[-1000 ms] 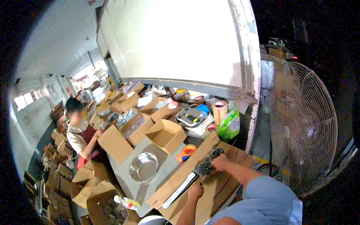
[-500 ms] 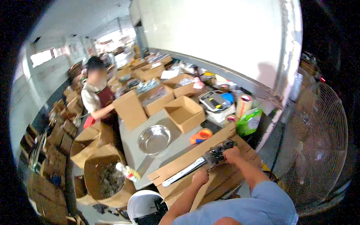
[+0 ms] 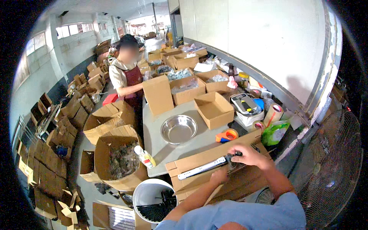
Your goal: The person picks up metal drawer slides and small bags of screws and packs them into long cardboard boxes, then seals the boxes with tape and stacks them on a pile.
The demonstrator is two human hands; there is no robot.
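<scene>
1. Grips a dark bundle (image 3: 231, 162) in the right hand (image 3: 250, 156), with fingers bent around it, on the near side of the steel bowl (image 3: 179, 132) and to its right.
2. Holds the left hand (image 3: 219, 176) just below the bundle, likewise nearer than the bowl and to its right; cannot tell, for blur, whether closed on anything.
3. Has a long pale rail (image 3: 201, 168) lying on the near side of the bowl, slanting off to its right, with one end at the bundle.
4. Works over flat cardboard (image 3: 199, 160), spread nearer than the bowl and to its right, beneath rail and hands.
5. Has an orange tape dispenser (image 3: 221, 138) right of the bowl on the grey surface (image 3: 159, 147), and an open box (image 3: 220, 122) beyond the bowl to its right.
6. Has a white bottle (image 3: 145, 156) to the bowl's near left, a carton of scraps (image 3: 130, 184) farther left, and a white bucket (image 3: 149, 193) with black pieces inside on the bowl's near side.
7. Faces a person (image 3: 128, 73) in a dark red apron, beyond the bowl to its left.
</scene>
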